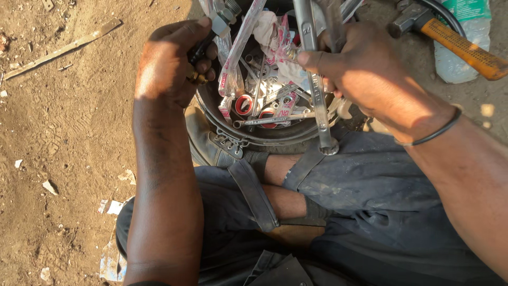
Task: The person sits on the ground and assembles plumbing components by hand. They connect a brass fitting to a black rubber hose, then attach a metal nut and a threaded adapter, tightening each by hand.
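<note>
Inside round bucket (248, 139): wrenches (264, 121), packets (233, 63); both hands gripping tools.

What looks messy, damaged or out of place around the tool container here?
The round container is a jumble: spanners, red-and-white packets and a rag piled loosely, some sticking out over the rim. A hammer lies on the dirt beside a plastic bottle, and paper scraps litter the ground. No visible damage.
</note>
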`<state>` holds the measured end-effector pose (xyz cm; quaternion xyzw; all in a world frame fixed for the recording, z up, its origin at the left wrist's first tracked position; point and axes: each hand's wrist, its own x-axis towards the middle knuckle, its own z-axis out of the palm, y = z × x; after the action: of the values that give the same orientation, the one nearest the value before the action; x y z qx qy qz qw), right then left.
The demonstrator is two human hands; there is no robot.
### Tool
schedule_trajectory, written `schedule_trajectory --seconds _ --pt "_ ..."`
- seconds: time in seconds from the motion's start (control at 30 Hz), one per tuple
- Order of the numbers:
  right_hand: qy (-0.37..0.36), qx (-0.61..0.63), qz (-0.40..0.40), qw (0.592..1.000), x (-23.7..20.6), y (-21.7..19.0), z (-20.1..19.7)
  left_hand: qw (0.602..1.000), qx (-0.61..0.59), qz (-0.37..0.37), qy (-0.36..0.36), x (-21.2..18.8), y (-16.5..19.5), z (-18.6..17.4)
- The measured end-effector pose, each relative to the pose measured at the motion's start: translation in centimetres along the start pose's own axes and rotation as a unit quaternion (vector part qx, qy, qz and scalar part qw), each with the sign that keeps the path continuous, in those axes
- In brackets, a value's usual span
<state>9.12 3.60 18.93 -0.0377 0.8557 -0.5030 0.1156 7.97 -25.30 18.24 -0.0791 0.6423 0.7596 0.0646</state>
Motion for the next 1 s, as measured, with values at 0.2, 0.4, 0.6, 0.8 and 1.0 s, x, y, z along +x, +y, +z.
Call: schedule_trajectory --seconds 0.2,0.4,0.6,0.8,1.0 --pt "0.077 -0.181 -0.153 0.969 2.5 2.2 -1.7 0.998 0.014 0.007 -0.053 -0.9 0.9 1.9" --pt "0.104 -0.092 -0.174 0.975 2.3 1.9 -6.9 0.994 0.021 0.018 -0.105 -1.2 1.1 4.4" --pt "0.127 -0.228 -0.140 0.955 0.2 6.2 -8.0 0.995 0.048 0.019 -0.087 -0.6 0.2 8.3" --pt "0.096 -0.287 -0.270 0.914 1.4 12.9 -6.3 0.984 0.132 0.059 -0.100 -0.4 -0.2 12.0" --pt "0.062 -0.305 -0.240 0.919 2.7 15.1 -5.2 0.970 0.212 0.081 -0.092 -0.4 0.2 13.8"
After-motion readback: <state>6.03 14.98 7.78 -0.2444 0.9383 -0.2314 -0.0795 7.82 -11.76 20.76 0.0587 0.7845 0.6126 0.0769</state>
